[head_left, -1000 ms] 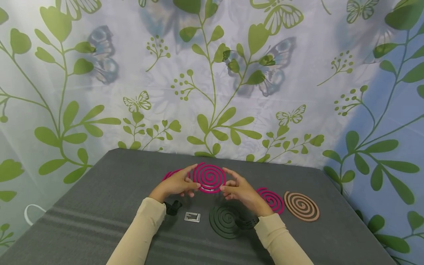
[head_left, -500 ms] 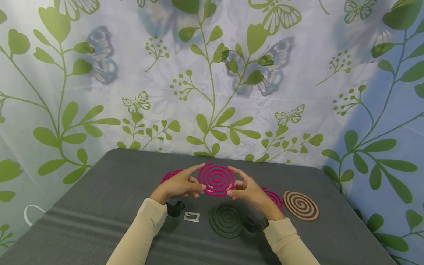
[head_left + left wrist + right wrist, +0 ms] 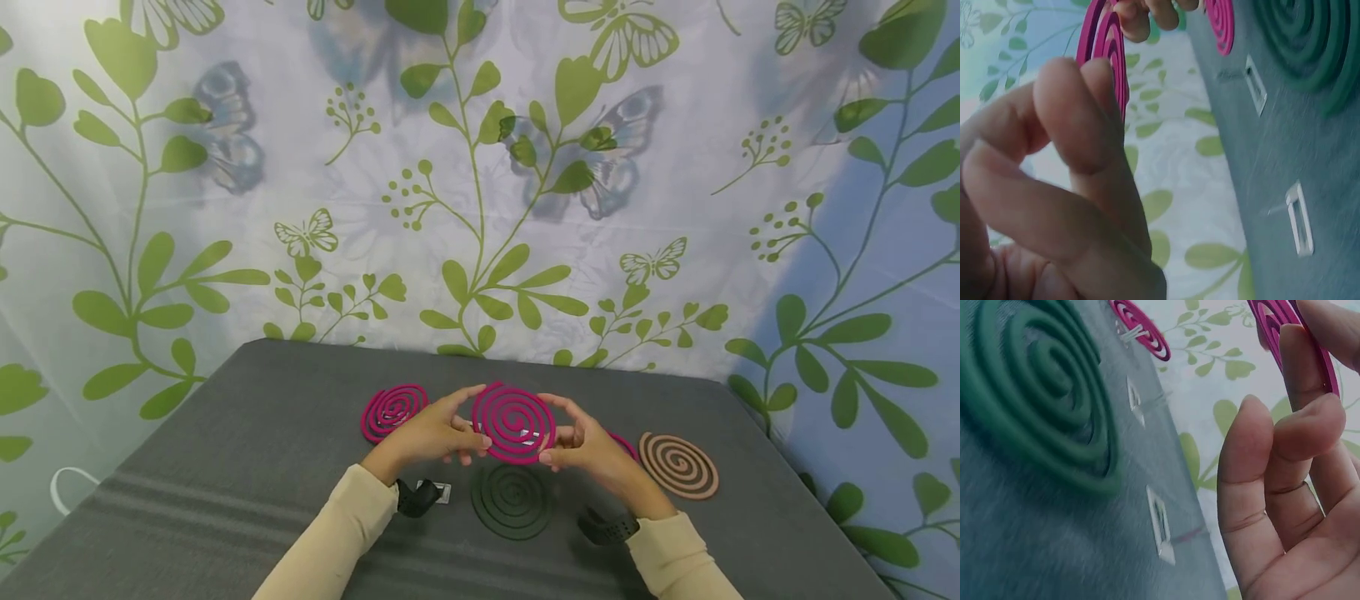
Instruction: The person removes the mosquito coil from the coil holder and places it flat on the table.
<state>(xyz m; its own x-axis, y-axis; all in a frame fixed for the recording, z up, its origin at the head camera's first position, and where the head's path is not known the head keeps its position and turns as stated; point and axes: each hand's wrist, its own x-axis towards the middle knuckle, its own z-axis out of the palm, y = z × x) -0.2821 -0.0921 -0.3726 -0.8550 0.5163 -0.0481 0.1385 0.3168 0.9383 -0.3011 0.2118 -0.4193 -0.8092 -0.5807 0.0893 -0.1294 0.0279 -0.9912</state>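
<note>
A pink mosquito coil (image 3: 514,423) is held up above the table, its flat face toward me. My left hand (image 3: 442,431) pinches its left edge between thumb and fingers. On the opposite edge, my right hand (image 3: 588,450) grips it the same way. Below the raised coil a dark green mosquito coil (image 3: 513,495) lies flat. A small metal coil stand (image 3: 529,437) shows through the held coil's gaps. Another metal stand (image 3: 446,493) is partly covered by the left wrist's black strap. In the right wrist view, the raised pink coil (image 3: 1329,372) appears nearly edge-on.
Another pink coil (image 3: 395,408) lies at the back left, with metal showing through it. A third pink coil (image 3: 627,446) is mostly behind my right hand. The tan coil (image 3: 678,467) lies farther right on the grey table (image 3: 247,467). A patterned cloth (image 3: 480,208) hangs behind.
Both hands have carried the pink coil to the right and slightly down. The back-left pink coil is now uncovered, while the right one has become mostly hidden.
</note>
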